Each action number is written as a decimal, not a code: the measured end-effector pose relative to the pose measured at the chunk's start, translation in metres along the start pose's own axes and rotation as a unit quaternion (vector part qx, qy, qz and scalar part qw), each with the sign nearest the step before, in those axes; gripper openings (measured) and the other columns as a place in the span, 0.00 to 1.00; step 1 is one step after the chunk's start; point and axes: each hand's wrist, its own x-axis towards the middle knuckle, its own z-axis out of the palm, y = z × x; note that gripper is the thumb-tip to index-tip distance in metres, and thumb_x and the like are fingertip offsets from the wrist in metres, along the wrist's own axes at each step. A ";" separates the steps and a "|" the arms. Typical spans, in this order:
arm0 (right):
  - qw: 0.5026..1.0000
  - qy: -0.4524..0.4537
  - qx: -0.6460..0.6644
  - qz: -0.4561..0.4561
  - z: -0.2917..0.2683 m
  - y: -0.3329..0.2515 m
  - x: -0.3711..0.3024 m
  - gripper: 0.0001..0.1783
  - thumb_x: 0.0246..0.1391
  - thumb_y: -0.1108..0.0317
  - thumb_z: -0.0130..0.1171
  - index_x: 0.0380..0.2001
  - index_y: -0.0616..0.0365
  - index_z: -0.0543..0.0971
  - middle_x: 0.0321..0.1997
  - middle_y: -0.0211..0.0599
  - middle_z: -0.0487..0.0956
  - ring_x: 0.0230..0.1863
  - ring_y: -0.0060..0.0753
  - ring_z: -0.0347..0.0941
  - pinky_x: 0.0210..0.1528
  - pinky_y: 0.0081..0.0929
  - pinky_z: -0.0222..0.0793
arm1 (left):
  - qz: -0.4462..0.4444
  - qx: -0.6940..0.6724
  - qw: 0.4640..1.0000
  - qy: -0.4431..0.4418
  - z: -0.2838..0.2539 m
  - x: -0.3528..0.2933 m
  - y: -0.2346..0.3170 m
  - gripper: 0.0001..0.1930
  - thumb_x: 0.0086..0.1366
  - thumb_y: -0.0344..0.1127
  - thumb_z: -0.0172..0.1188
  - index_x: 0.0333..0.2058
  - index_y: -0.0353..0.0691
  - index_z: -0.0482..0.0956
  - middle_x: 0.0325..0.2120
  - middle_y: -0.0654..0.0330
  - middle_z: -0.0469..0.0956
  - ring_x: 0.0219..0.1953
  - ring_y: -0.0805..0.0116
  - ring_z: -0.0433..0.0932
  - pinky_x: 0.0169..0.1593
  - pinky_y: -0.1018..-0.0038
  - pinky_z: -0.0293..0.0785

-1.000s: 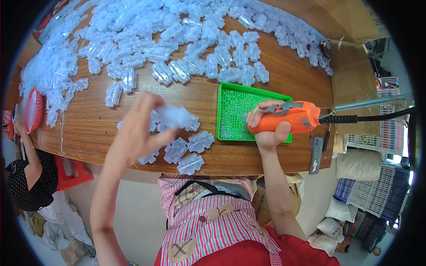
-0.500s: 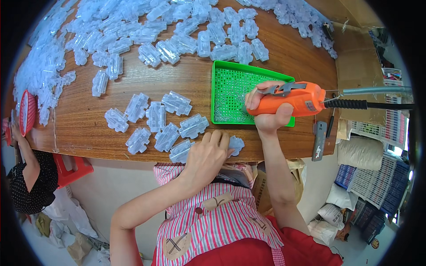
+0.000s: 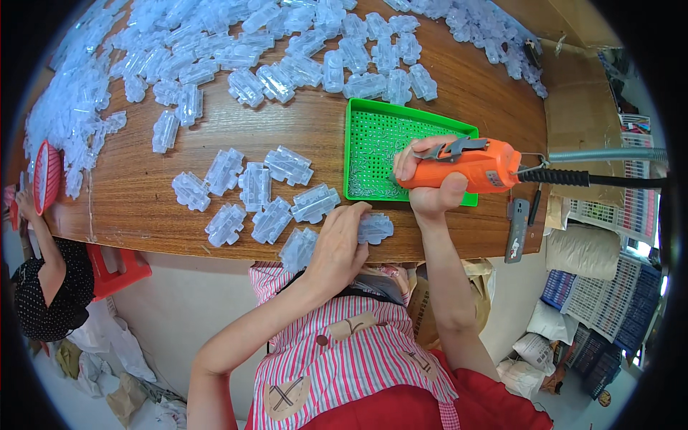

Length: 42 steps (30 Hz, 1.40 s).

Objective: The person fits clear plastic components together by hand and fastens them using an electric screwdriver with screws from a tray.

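My right hand (image 3: 428, 188) is wrapped round an orange electric screwdriver (image 3: 469, 166), its tip down in a green perforated tray (image 3: 412, 198). Small silver screws (image 3: 373, 147) lie scattered in that tray. Near the table's front edge, my left hand (image 3: 337, 242) grips a clear plastic housing (image 3: 375, 228) between fingers and thumb. Another clear housing (image 3: 299, 249) lies just left of that hand, partly over the edge. Several more, such as one housing (image 3: 271, 220), rest loosely grouped to the left.
Heaps of clear housings (image 3: 165, 54) cover the far and left table. At the right edge lies a grey phone (image 3: 517, 229) beside a dark pen-like tool (image 3: 534, 207). A cable (image 3: 566, 177) runs right from the screwdriver. A co-worker's arm (image 3: 46, 240) is near a red basket (image 3: 46, 177).
The housing in my left hand has turned and come slightly up and left. The housing beside that hand has swung round. My right hand stays over the tray, the screwdriver tilted slightly differently.
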 end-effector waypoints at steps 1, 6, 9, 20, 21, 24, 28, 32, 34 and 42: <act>1.000 -0.007 0.001 -0.003 0.000 0.000 0.000 0.42 0.44 0.30 0.62 0.36 0.65 0.72 0.18 0.32 0.71 0.18 0.24 0.67 0.23 0.23 0.67 | 0.000 0.001 1.000 0.002 0.000 0.000 -0.001 0.31 0.48 0.21 0.64 0.53 0.35 0.65 0.46 0.50 0.73 0.52 0.49 0.70 0.55 0.62 0.68; 1.000 -0.011 -0.002 -0.006 0.000 0.002 0.000 0.42 0.45 0.30 0.61 0.36 0.65 0.72 0.18 0.32 0.71 0.18 0.24 0.67 0.23 0.23 0.67 | -0.031 -0.037 0.999 -0.019 -0.004 0.001 -0.001 0.31 0.49 0.22 0.66 0.52 0.36 0.65 0.45 0.50 0.73 0.52 0.50 0.70 0.55 0.62 0.68; 1.000 -0.012 -0.007 -0.012 0.000 0.001 0.002 0.42 0.45 0.30 0.61 0.36 0.65 0.72 0.18 0.32 0.71 0.18 0.24 0.67 0.23 0.23 0.66 | -0.041 -0.051 0.997 -0.032 -0.007 0.003 0.000 0.30 0.49 0.23 0.67 0.51 0.36 0.65 0.45 0.50 0.73 0.52 0.50 0.71 0.55 0.62 0.68; 0.997 -0.019 -0.073 -0.017 -0.001 0.000 0.001 0.44 0.46 0.23 0.52 0.38 0.61 0.71 0.15 0.31 0.69 0.16 0.26 0.63 0.22 0.27 0.62 | -0.036 -0.058 0.997 -0.028 -0.009 0.002 0.003 0.28 0.49 0.19 0.65 0.49 0.35 0.65 0.43 0.49 0.73 0.50 0.47 0.70 0.52 0.60 0.69; 0.997 -0.019 -0.073 -0.017 -0.003 0.000 0.001 0.44 0.46 0.23 0.52 0.38 0.61 0.71 0.15 0.31 0.69 0.16 0.26 0.63 0.22 0.27 0.62 | -0.036 -0.057 0.997 -0.029 -0.008 0.002 0.002 0.28 0.49 0.19 0.65 0.49 0.35 0.65 0.43 0.49 0.73 0.50 0.47 0.70 0.51 0.60 0.69; 0.997 -0.028 -0.065 -0.012 -0.002 -0.002 0.001 0.44 0.47 0.23 0.52 0.38 0.61 0.71 0.16 0.32 0.69 0.16 0.27 0.63 0.22 0.26 0.62 | -0.040 -0.055 0.997 -0.031 -0.008 0.002 0.001 0.28 0.50 0.23 0.68 0.49 0.36 0.65 0.44 0.50 0.74 0.50 0.49 0.71 0.53 0.62 0.68; 0.995 -0.080 0.057 -0.013 0.006 -0.039 -0.009 0.46 0.45 0.27 0.59 0.43 0.65 0.71 0.21 0.36 0.72 0.21 0.30 0.66 0.24 0.29 0.62 | -0.047 -0.064 0.997 -0.021 -0.007 -0.001 -0.005 0.29 0.50 0.24 0.68 0.49 0.36 0.65 0.43 0.50 0.74 0.51 0.49 0.72 0.53 0.62 0.69; 0.988 -0.143 0.054 0.002 0.020 -0.059 -0.041 0.48 0.45 0.25 0.57 0.45 0.65 0.71 0.24 0.38 0.73 0.26 0.30 0.68 0.31 0.30 0.64 | -0.047 -0.072 0.996 -0.024 -0.008 0.001 -0.004 0.29 0.50 0.24 0.68 0.50 0.35 0.65 0.43 0.49 0.75 0.51 0.49 0.72 0.53 0.62 0.69; 0.988 -0.144 0.053 0.003 0.019 -0.054 -0.047 0.48 0.45 0.25 0.57 0.45 0.65 0.71 0.24 0.38 0.73 0.26 0.30 0.68 0.31 0.30 0.64 | -0.049 -0.071 0.996 -0.023 -0.008 0.001 -0.005 0.30 0.50 0.24 0.68 0.50 0.35 0.65 0.43 0.49 0.75 0.50 0.49 0.72 0.53 0.62 0.69; 0.986 -0.148 0.041 -0.069 0.015 -0.078 -0.035 0.51 0.46 0.20 0.48 0.46 0.64 0.68 0.24 0.38 0.73 0.27 0.34 0.69 0.31 0.31 0.67 | 0.046 0.118 0.992 0.003 -0.029 -0.003 0.027 0.26 0.44 0.26 0.65 0.46 0.35 0.73 0.38 0.53 0.73 0.44 0.51 0.71 0.50 0.60 0.69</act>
